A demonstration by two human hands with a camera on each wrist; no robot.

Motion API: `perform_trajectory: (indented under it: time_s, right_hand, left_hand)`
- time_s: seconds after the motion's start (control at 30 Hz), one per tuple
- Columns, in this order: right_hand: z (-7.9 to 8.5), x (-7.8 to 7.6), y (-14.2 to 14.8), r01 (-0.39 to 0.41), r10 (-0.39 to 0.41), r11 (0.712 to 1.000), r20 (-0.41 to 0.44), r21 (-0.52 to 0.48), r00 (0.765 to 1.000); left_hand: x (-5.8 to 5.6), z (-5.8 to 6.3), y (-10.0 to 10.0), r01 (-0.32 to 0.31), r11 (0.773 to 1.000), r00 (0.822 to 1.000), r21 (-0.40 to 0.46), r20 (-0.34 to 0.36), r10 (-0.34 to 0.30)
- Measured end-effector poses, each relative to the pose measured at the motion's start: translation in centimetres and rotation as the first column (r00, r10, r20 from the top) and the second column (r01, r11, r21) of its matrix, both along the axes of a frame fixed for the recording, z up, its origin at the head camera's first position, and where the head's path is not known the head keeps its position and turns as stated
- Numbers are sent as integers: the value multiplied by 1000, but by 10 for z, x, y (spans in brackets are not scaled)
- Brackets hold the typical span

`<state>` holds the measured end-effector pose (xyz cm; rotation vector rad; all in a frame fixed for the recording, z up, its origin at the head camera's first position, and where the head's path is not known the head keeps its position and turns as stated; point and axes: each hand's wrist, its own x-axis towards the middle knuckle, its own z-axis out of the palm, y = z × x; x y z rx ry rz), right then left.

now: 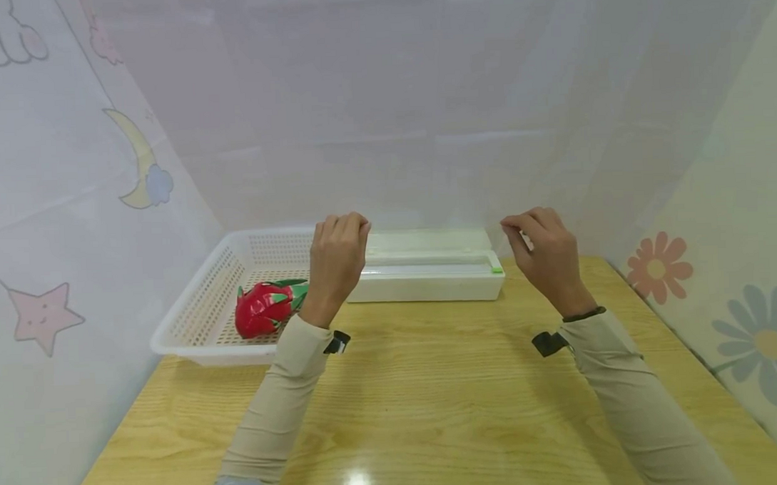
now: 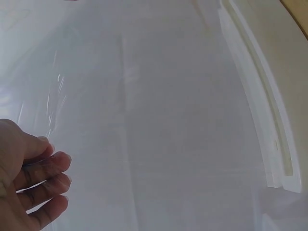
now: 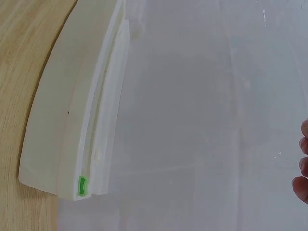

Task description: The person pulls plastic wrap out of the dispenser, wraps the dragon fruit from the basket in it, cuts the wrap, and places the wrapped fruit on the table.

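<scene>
Both hands are raised level with a white cling film dispenser (image 1: 425, 290), one toward each end of it. My left hand (image 1: 338, 269) pinches clear cling film (image 2: 58, 98) between thumb and fingers; thin shiny creases run up from the grip in the left wrist view. My right hand (image 1: 546, 255) has thumb and forefinger brought together at the film's other side, where only faint glints show. The dispenser's lid (image 1: 430, 239) stands up at the back, and a green slider (image 3: 82, 186) sits at its right end. Most of the film is too transparent to make out.
Left on the wooden table (image 1: 420, 398) stands a white perforated basket (image 1: 173, 335). A red and green dragon fruit (image 1: 259, 311) lies in it, partly behind the left wrist. Pale cloth walls with printed stars and flowers (image 1: 659, 269) close off the back and sides.
</scene>
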<state>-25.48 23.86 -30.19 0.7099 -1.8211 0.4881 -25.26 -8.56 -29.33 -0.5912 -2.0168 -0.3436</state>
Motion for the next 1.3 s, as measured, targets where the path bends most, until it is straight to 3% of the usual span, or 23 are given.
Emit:
perform_trajectory:
  time_s: [0.67,1.3]
  right_hand:
    - [6,11,-2,-57,56,998,-49,-24,997]
    - [17,29,-5,-86,79,993,-88,-80,993]
  left_hand:
    - [15,6,0,39,999,998,19,-51,-38]
    - [30,16,-2,75,997,986,28,-151,-70]
